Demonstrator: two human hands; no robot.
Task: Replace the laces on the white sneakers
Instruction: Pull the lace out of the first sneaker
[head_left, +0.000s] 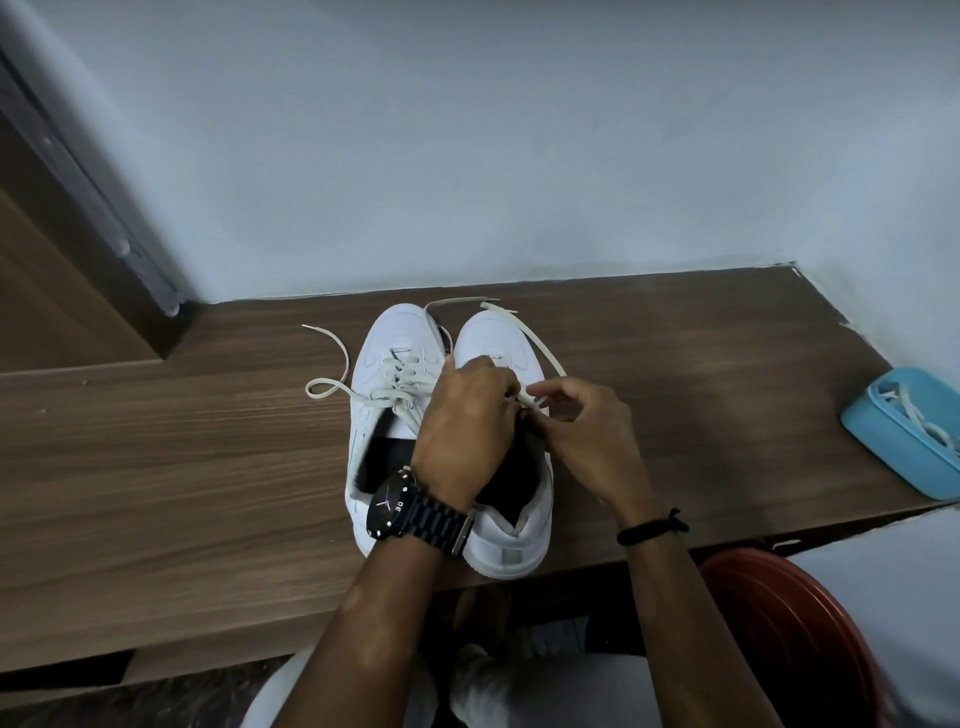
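Over the right sneaker (488, 332) I've got both hands working: left hand (462, 421) curled down on the eyelet area, its fingers seemingly pinching the lace (545, 351), though they're hidden. Right hand (587, 431) sits just beside, thumb and forefinger nipping the lace end, other fingers loosely apart. Left of the fingers, the left sneaker (384, 348) stands laced on the worktop (182, 457). Far right, a blue box (893, 441) holds more laces.

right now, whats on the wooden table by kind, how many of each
white sneakers: 2, a left one and a right one, side by side
blue containers: 1, laces inside, at the table's right edge
hands at the right sneaker's lace: 2, left hand, right hand
total: 5
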